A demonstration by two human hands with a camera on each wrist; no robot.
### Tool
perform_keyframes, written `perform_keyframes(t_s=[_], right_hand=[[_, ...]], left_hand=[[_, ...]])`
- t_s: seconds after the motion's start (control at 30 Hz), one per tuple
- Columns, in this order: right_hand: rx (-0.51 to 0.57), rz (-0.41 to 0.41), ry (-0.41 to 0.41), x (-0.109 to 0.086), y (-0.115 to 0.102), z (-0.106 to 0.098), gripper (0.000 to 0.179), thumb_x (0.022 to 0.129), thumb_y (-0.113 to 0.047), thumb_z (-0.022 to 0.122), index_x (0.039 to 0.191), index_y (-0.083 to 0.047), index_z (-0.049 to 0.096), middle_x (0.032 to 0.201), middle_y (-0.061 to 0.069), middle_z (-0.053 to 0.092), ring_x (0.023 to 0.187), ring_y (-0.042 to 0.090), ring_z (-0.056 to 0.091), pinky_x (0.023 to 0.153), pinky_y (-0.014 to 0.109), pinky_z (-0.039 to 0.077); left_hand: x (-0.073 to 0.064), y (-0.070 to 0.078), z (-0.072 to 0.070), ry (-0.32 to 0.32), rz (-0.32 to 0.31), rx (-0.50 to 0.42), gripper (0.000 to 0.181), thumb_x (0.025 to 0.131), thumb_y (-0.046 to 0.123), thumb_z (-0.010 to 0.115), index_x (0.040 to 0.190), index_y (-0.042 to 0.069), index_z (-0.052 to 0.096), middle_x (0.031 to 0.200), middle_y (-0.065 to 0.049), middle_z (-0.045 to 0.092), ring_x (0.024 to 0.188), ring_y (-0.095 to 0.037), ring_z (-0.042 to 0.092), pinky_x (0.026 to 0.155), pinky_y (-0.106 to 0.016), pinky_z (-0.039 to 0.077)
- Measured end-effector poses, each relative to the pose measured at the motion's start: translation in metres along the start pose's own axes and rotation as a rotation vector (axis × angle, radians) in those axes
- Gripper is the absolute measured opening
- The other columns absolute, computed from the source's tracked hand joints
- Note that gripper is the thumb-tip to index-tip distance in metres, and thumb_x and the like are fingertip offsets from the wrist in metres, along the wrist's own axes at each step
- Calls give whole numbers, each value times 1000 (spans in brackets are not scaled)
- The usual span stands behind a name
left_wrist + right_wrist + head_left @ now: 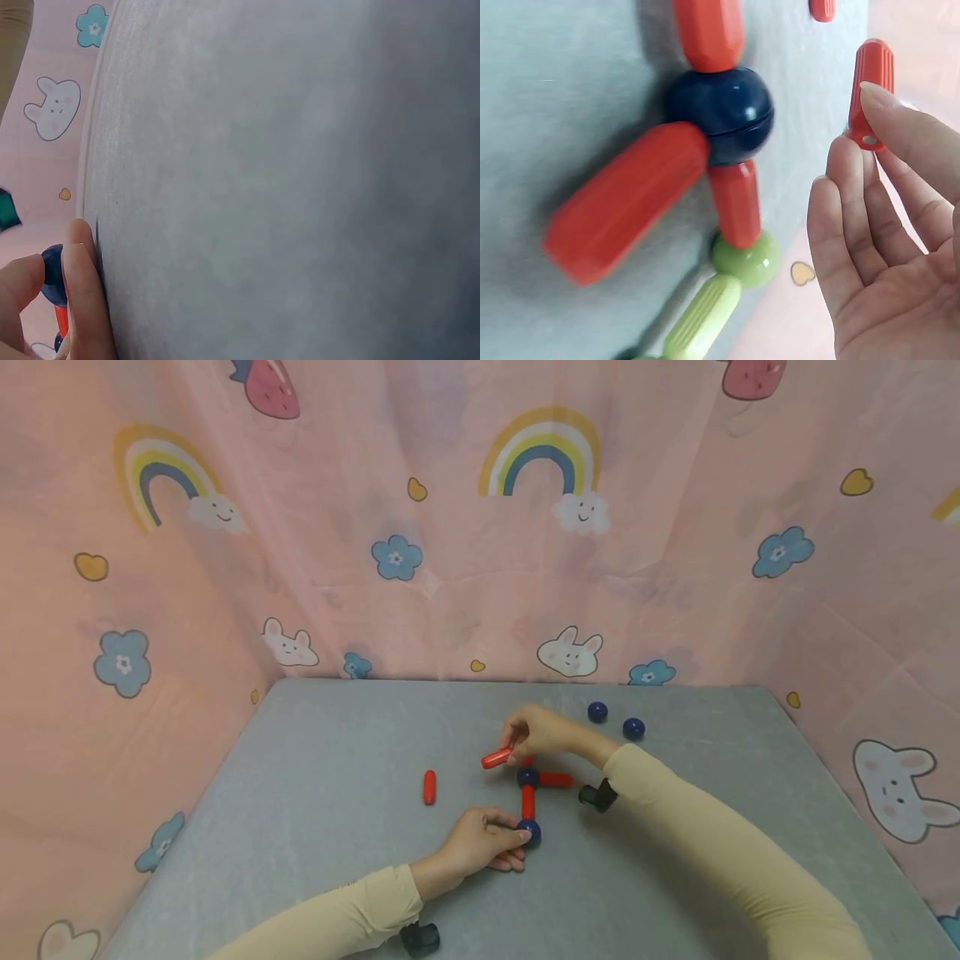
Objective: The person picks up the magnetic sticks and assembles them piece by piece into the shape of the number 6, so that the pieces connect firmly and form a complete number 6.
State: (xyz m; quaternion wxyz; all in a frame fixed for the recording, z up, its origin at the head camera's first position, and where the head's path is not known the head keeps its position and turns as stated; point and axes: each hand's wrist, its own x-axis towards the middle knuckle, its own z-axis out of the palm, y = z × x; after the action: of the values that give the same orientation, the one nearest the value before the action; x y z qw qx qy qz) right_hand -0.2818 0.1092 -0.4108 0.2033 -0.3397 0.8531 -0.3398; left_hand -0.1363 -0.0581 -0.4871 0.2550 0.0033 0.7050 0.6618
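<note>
My left hand [474,843] pinches a dark blue ball [532,837] at the near end of a ball-and-rod assembly on the table. A red rod [528,803] links it to a second blue ball [528,776], from which another red rod [557,780] sticks out rightward. Above the assembly, my right hand [536,731] holds a loose red rod [495,758] between thumb and fingertips. The right wrist view shows a third red rod [736,202] leading to a green ball [746,259] and a light green rod [703,316]; the right hand hides these in the head view.
A loose red rod [429,787] lies left of the assembly on the grey table [337,760]. Two blue balls, one farther back [597,712] and one to its right [633,728], sit behind the right forearm. A patterned pink curtain [450,610] borders the table.
</note>
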Motion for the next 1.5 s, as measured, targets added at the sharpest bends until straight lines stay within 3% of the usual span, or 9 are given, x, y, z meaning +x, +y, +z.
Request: perform_keyframes(t_s=[0.5, 0.73, 1.13, 1.5], right_hand=[[84, 69, 101, -62, 29, 5, 15, 78, -13, 82, 90, -11, 73, 79, 1, 70, 68, 13, 60, 62, 25, 53], [92, 102, 141, -87, 34, 17, 17, 79, -17, 83, 91, -12, 72, 81, 1, 70, 71, 14, 61, 66, 24, 54], [95, 119, 177, -113, 33, 34, 16, 79, -17, 82, 90, -13, 71, 84, 1, 67, 71, 11, 60, 64, 22, 52], [126, 172, 208, -125, 39, 50, 17, 79, -17, 82, 92, -12, 72, 86, 2, 66, 71, 11, 58, 60, 21, 49]], left_hand=[[-2, 0, 2, 15, 19, 4, 37, 90, 21, 74, 117, -2, 63, 75, -7, 75, 59, -7, 69, 56, -21, 58], [-2, 1, 2, 17, 3, 14, 36, 90, 21, 74, 116, 0, 64, 77, -9, 75, 59, -7, 69, 56, -22, 58], [-3, 2, 3, 24, 6, 19, 35, 90, 20, 74, 116, -1, 64, 74, -6, 74, 58, -6, 68, 56, -23, 58], [-3, 2, 3, 22, 8, 15, 36, 90, 20, 74, 117, -1, 64, 74, -7, 74, 58, -6, 68, 56, -22, 58]])
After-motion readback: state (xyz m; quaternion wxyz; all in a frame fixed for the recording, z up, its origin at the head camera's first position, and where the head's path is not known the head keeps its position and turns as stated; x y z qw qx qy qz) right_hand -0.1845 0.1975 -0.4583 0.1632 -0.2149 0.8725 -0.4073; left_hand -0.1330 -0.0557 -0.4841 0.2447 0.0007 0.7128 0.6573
